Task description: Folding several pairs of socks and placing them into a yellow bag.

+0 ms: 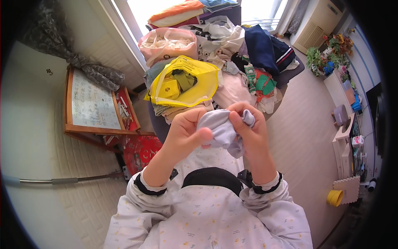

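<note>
My left hand (pixel 189 132) and my right hand (pixel 250 127) hold a small light-grey cloth item (pixel 219 127), perhaps a sock, between them above my lap. It is bunched, with a rolled end at my right thumb. Just beyond my hands stands an open yellow bag (pixel 202 85) with folded yellow and olive cloth inside. Right of the bag lie a pale pink garment (pixel 233 88), green patterned socks (pixel 249 74) and a red and green cloth piece (pixel 265 84). Behind them sits a pink bag (pixel 183 51) filled with cream cloth.
Navy clothes (pixel 261 46) lie at the pile's right, and folded towels (pixel 177 14) are stacked at the back. A wooden-framed whiteboard (pixel 93 99) with writing stands at left, near a metal pole (pixel 65 180). Potted plants (pixel 332 53) and a yellow bucket (pixel 335 198) are at right.
</note>
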A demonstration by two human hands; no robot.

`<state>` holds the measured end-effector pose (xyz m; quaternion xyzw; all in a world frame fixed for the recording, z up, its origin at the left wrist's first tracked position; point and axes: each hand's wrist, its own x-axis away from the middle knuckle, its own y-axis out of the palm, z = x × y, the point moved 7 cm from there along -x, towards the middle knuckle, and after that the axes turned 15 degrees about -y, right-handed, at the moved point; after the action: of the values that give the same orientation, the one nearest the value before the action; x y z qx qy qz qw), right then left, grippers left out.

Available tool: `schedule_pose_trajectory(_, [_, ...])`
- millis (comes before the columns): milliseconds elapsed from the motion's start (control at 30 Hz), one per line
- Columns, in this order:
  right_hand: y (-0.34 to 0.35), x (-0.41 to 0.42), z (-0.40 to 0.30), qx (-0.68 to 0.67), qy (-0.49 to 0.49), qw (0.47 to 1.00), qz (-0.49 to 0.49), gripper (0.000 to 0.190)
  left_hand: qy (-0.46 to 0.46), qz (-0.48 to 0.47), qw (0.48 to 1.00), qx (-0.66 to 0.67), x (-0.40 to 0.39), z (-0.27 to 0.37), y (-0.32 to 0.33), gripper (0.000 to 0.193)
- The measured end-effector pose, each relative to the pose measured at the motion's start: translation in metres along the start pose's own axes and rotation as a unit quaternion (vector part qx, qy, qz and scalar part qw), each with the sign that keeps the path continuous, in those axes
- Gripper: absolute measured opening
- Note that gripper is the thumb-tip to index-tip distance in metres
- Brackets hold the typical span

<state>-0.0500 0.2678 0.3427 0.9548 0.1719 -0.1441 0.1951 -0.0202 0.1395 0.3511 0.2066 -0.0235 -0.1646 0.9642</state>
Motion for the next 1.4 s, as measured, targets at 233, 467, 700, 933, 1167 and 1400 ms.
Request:
schedule_pose_trajectory(233, [-0.009,-0.003,-0.003,0.091,-0.096,0.991,0.034,0.027,-0.071,0.188,0.979,-0.034,-0.002,-0.007,-0.017,0.036])
schedule_pose_trajectory(467, [0.008,0.01,-0.027,0.308,-0.218,0.926,0.001,0.024,0.019,0.181,0.981,-0.073,-0.001,-0.005,-0.008,0.043])
schedule_pose_trajectory(700, [0.013,0.021,0.016,-0.271,0.128,0.954,0.009,0.017,-0.039,0.197,0.978,-0.062,-0.008,-0.013,-0.024,0.044])
schedule_pose_trajectory(933, [0.01,0.03,0.038,-0.301,0.215,0.929,0.018,0.022,-0.166,0.055,0.984,-0.033,-0.021,-0.042,-0.014,0.043])
schedule_pose_trajectory(1167, [-0.008,0.008,0.023,-0.197,0.094,0.976,-0.018,0.024,0.328,0.238,0.852,-0.331,0.021,0.034,-0.004,0.037])
schedule_pose_trajectory(1400, [-0.011,0.002,0.011,-0.014,0.053,0.998,-0.03,0.023,0.275,0.119,0.805,-0.512,0.016,0.037,0.016,0.02])
